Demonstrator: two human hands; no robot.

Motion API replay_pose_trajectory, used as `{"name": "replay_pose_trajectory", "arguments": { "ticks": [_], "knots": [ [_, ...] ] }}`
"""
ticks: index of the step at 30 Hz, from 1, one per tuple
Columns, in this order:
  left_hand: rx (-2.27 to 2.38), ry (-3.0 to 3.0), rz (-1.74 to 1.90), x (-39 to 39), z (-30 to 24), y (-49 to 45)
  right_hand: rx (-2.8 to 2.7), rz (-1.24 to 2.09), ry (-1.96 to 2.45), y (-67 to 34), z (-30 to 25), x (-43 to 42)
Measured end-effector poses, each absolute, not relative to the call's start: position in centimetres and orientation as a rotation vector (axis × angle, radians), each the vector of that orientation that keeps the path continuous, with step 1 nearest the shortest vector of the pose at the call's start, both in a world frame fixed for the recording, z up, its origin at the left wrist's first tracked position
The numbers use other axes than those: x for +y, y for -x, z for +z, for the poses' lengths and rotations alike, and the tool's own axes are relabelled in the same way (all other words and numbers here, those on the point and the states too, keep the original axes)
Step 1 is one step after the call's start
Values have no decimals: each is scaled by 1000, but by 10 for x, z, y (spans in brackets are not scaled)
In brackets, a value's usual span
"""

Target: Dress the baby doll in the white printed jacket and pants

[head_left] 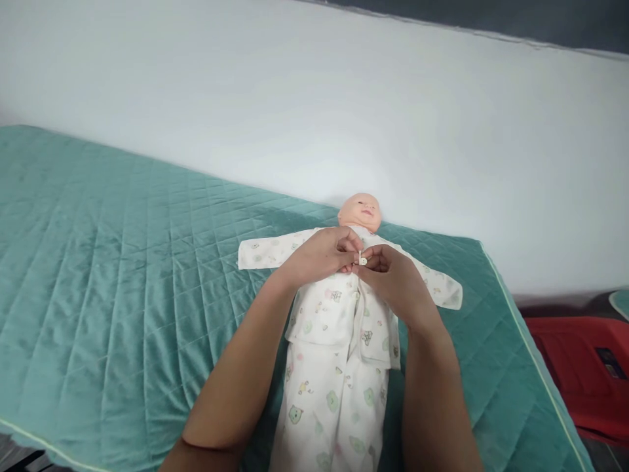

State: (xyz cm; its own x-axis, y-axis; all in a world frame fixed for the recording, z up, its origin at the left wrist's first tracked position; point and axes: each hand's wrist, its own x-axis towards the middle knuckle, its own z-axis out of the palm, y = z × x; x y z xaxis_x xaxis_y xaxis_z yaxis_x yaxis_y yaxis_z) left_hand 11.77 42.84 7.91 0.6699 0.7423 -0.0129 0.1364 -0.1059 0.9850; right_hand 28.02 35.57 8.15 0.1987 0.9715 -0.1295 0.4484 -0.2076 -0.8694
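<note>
A baby doll (360, 211) lies on its back, dressed in a white printed shirt (322, 305) and matching pants (329, 406). My left hand (330, 252) pinches the edge of the shirt's front opening at the chest. From the other side, my right hand (388, 269) grips the opposite edge by a small pale button (363, 261), which shows between the fingertips of both hands. Lower on the front sits another button (356, 296). Below it the shirt's hem hangs apart. Both sleeves stretch out sideways, and my hands cover the upper chest.
Under the doll is a green quilted bed cover (147, 295) with a pale piped edge. A white wall (246, 98) rises right behind the doll's head. Past the bed's right edge, a red plastic object (580, 373) stands lower down.
</note>
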Motion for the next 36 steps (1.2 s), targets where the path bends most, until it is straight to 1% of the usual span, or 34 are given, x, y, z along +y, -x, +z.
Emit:
{"name": "replay_pose_trajectory", "arguments": {
  "ticks": [7, 10, 15, 22, 28, 36],
  "knots": [
    [786, -1765, 615, 424, 84, -122, -1415, 909, 1784, -281, 79, 355],
    [804, -1796, 600, 424, 84, -121, -1417, 961, 1746, -285, 78, 355],
    [876, -1908, 586, 426, 84, -119, -1333, 1069, 1654, -291, 75, 357],
    [871, -1896, 555, 427, 84, -115, -1223, 1089, 1553, -294, 71, 359],
    [779, -1840, 626, 418, 79, -106, -1114, 949, 1477, -289, 63, 349],
    [792, -1727, 762, 375, 60, -92, -1234, 518, 1605, -252, 56, 292]
  ]
}}
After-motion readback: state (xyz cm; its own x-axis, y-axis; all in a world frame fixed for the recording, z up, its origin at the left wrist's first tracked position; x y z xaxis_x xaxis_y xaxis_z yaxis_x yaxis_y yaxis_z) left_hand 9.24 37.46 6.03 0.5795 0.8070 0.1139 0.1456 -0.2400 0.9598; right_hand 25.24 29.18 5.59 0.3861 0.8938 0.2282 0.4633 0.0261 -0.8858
